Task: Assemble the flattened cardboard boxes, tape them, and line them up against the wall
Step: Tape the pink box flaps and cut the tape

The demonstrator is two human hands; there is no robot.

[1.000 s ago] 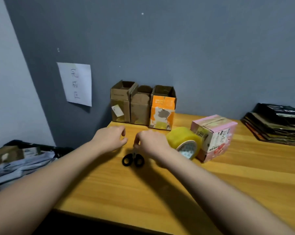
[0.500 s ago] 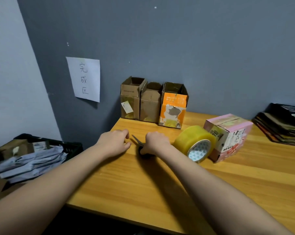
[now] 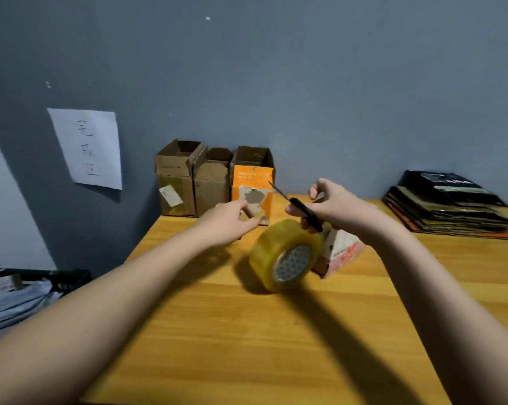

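Note:
Three assembled open-topped boxes stand side by side against the wall: a brown box (image 3: 175,182), a second brown box (image 3: 212,182) and an orange-fronted box (image 3: 252,182). A pink printed box (image 3: 343,249) lies on the wooden table (image 3: 247,346), partly hidden behind my right wrist. A yellowish tape roll (image 3: 285,255) stands on edge against it. My right hand (image 3: 337,206) grips black scissors (image 3: 299,209), held in the air above the roll with the blades pointing up and left. My left hand (image 3: 229,220) hovers left of the roll with its fingertips drawn together; nothing shows between them.
A stack of flattened dark cardboard (image 3: 445,206) lies at the table's back right. A black crate (image 3: 36,287) with grey bags sits low to the left of the table. A paper sign (image 3: 86,147) hangs on the wall.
My right hand has lifted the scissors off the table and swung right, above the tape roll. My left hand has risen from the table toward the roll.

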